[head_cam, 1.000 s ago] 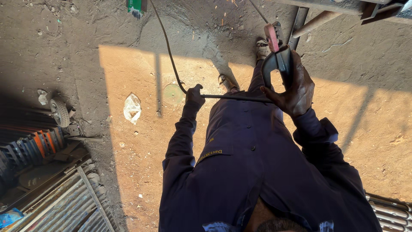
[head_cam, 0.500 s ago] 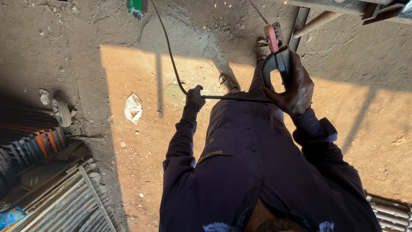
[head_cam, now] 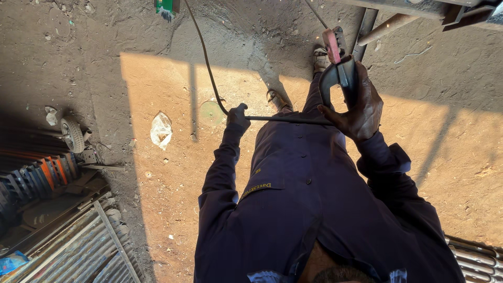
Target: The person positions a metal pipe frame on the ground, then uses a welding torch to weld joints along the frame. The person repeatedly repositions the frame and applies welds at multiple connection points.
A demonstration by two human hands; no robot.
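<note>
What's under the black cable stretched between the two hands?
Under the black cable lie the dark blue coverall and sunlit dirt ground. The legs and the ground directly beneath them are covered.

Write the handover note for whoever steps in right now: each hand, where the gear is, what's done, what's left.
Right hand: closed on the welding electrode holder, held raised in front of the body, red-tipped jaw pointing away.
Left hand: gloved, gripping the black cable, which runs from the holder across the body and away over the dirt floor.
Metal frame lies at top right, just beyond the holder.
Done: tool and cable both in hand.
Left: the holder does not touch the frame; no arc or spark visible.
</note>
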